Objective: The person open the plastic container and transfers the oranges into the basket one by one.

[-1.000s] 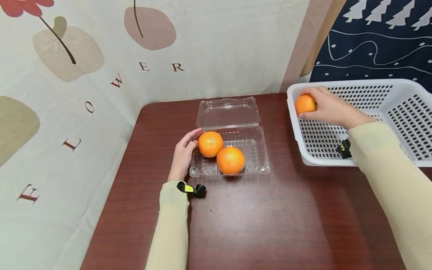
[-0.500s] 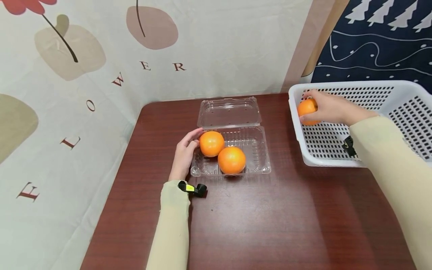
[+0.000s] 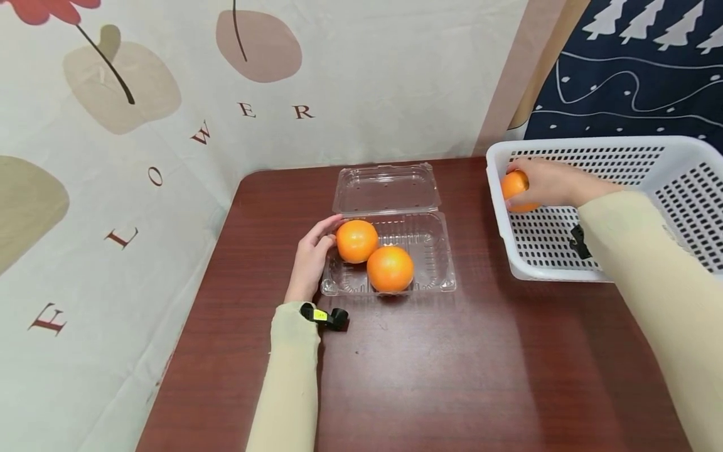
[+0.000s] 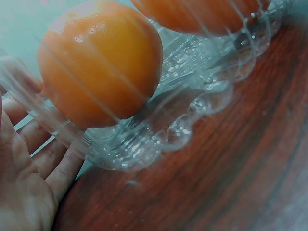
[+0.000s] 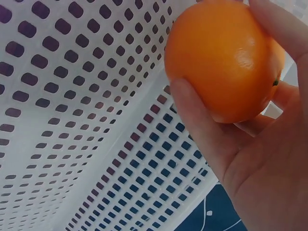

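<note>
In the basket's left end my right hand (image 3: 545, 182) grips an orange (image 3: 515, 188), thumb and fingers curled round it. The right wrist view shows this orange (image 5: 221, 57) in the hand, beside the basket's slotted wall. My left hand (image 3: 309, 260) lies along the left side of a clear plastic clamshell box (image 3: 432, 251), fingers fairly straight against its wall. Inside the box, two oranges sit side by side, a rear orange (image 3: 357, 241) close to the left thumb and a front orange (image 3: 390, 269). The box's lid (image 3: 386, 188) is folded back behind it.
The white perforated basket (image 3: 556, 274) stands at the right of the dark red-brown table (image 3: 429, 370). Behind the table hangs a pale printed cloth (image 3: 384, 75), with a navy patterned cloth (image 3: 615, 94) behind the basket.
My right hand has lowered the orange from near the basket's rim to deeper inside its left end. The left hand and the box's oranges keep their places; the view shifts slightly.
</note>
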Demonstrator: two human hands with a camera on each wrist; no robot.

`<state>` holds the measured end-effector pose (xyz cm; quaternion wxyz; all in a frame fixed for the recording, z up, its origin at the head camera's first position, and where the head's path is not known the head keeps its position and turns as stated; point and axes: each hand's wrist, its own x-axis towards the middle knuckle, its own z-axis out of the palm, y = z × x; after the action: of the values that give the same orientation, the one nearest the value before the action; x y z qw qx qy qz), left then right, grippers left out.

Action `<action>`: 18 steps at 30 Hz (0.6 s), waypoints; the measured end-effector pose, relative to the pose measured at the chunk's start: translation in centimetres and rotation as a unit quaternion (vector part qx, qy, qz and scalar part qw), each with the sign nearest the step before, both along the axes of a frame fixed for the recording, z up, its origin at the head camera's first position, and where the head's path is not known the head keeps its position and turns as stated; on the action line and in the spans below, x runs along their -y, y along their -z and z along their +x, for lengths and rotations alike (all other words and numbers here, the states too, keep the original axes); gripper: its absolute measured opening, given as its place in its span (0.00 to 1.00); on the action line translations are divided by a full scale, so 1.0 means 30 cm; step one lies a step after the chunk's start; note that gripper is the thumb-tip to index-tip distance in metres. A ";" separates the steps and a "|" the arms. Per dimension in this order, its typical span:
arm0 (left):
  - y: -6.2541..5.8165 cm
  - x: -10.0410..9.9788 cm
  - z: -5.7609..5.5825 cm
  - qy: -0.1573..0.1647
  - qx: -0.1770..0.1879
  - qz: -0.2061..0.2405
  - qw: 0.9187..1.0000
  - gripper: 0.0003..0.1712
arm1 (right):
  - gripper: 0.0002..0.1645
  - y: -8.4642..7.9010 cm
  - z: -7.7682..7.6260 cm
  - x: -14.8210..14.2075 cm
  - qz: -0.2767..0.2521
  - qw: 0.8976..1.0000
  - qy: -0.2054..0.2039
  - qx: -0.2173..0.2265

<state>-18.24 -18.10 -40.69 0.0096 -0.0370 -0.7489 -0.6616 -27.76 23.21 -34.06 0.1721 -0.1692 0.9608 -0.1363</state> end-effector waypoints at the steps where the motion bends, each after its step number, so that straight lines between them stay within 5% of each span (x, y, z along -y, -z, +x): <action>1: -0.001 -0.001 0.000 -0.001 0.001 -0.002 1.000 0.22 | 0.47 0.001 -0.001 0.000 0.000 1.000 0.002 0.004; 18: 0.005 -0.001 -0.001 -0.005 0.007 0.007 1.000 0.22 | 0.43 0.026 -0.016 -0.013 -0.015 0.999 0.024 0.024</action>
<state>-18.25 -18.08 -40.86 0.0077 -0.0289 -0.7442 -0.6673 -28.23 23.61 -34.84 0.1892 -0.1454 0.9581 -0.1585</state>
